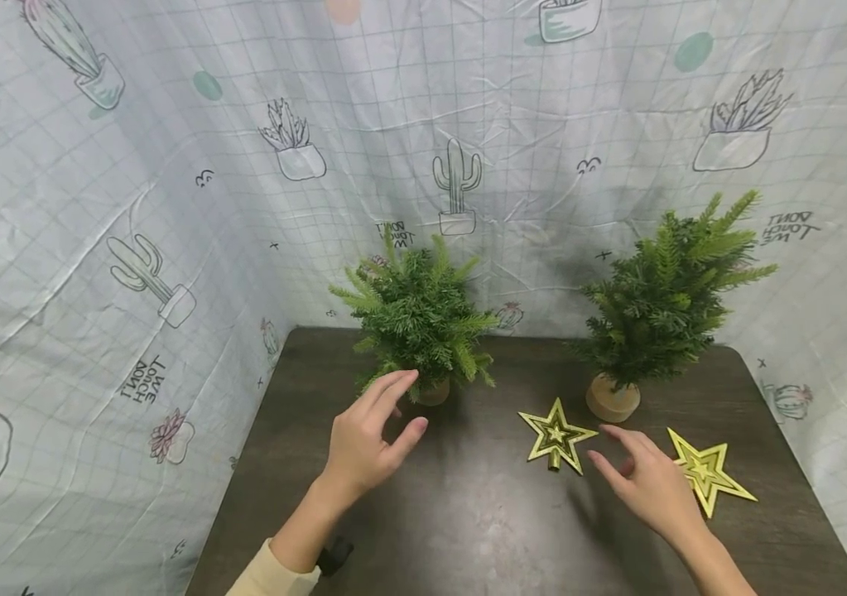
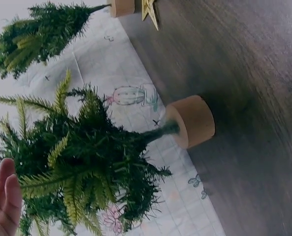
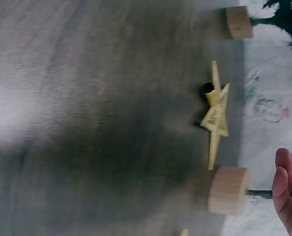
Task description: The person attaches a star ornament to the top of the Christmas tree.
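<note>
Table point(image 1: 483, 546) in the head view bears a left tree point(image 1: 421, 314) and a right tree point(image 1: 665, 306) toward its back edge, a left star point(image 1: 555, 434) lying a little in front, between them, and a right star point(image 1: 705, 470) farther right. The left hand point(image 1: 367, 434) is raised near the left tree; the right hand point(image 1: 650, 480) hovers between the stars, partly covering the right star. The two hands are well apart, fingers loosely bent, gripping nothing. The left wrist view shows fingers beside the branches; whether they touch, I cannot tell. Steadying that tree by its base point(image 2: 194, 122) seems wiser, since the branch tips look springy. The right wrist view catches the left star nearly edge-on; pinching its socket point(image 3: 212, 98) should spare the thin points, and a low, slow reach should avoid knocking the right tree.
</note>
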`<state>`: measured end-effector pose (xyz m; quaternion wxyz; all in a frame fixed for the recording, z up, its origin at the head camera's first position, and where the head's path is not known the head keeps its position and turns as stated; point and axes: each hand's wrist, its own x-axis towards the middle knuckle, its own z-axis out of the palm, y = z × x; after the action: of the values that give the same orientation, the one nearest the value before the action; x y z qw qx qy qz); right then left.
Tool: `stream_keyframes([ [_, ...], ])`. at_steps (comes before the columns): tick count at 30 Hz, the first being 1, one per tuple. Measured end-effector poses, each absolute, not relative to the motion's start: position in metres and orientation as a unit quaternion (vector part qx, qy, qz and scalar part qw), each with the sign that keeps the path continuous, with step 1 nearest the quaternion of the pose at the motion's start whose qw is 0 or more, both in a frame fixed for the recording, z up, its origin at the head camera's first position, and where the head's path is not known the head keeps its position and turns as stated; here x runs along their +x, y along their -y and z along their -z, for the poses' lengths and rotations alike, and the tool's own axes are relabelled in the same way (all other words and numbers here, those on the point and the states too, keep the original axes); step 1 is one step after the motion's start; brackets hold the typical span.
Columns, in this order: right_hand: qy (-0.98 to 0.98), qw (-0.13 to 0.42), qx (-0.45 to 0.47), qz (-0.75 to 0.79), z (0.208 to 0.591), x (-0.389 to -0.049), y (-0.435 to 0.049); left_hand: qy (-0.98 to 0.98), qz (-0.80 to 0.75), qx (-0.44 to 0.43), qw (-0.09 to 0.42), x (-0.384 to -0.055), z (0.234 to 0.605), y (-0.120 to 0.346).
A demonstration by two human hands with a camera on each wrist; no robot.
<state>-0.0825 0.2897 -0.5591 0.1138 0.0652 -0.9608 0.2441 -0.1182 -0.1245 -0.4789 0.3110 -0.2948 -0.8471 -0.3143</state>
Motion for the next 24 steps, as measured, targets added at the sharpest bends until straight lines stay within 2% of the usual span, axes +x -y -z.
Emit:
stream_keyframes([
  [10, 0.964, 0.011, -0.003, -0.267, 0.596, -0.088, -0.302, 0.822, 0.416, -0.222, 0.318, -0.132, 0.476, 0.133],
  [24, 0.954, -0.016, -0.063, -0.292, 0.631, -0.100, -0.303, 0.789, 0.477, -0.167, 0.349, -0.151, 0.460, 0.144],
])
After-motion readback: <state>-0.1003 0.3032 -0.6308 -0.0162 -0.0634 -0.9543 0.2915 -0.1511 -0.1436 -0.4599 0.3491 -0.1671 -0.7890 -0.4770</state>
